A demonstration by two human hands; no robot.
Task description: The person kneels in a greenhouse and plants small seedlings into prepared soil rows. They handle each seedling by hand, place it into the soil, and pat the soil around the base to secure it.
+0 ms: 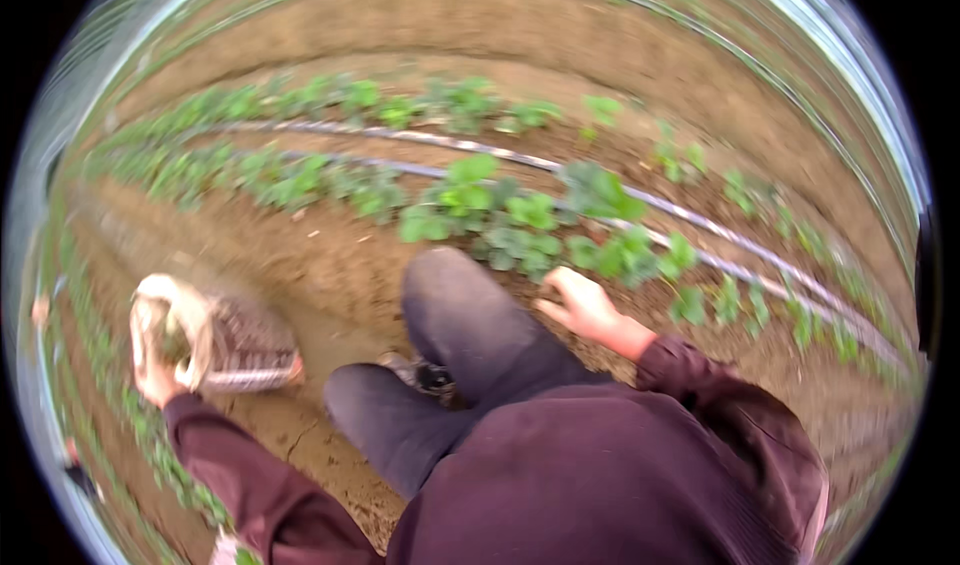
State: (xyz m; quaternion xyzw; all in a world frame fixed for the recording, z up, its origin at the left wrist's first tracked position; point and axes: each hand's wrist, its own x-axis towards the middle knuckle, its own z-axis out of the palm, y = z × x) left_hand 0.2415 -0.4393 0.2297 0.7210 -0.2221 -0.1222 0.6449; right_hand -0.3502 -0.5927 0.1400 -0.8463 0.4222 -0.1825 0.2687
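Observation:
My left hand [156, 373] is at the far left, at the pale rolled rim of an open bag [251, 340]. The bag has a dark, printed side, and something greenish shows in its mouth; blur hides what it is. Whether my left fingers close on the rim cannot be told. My right hand [577, 304] is just beyond my right knee, low beside leafy green plants [536, 246], its fingers curled with a gap between thumb and forefinger. No object shows in it.
Two drip irrigation hoses [420, 141] run along the planted bed between two rows of plants. My bent knees [450, 287] are close to the near row. Brown soil [330, 246] lies between the bag and that row. More rows and hoses curve across the back.

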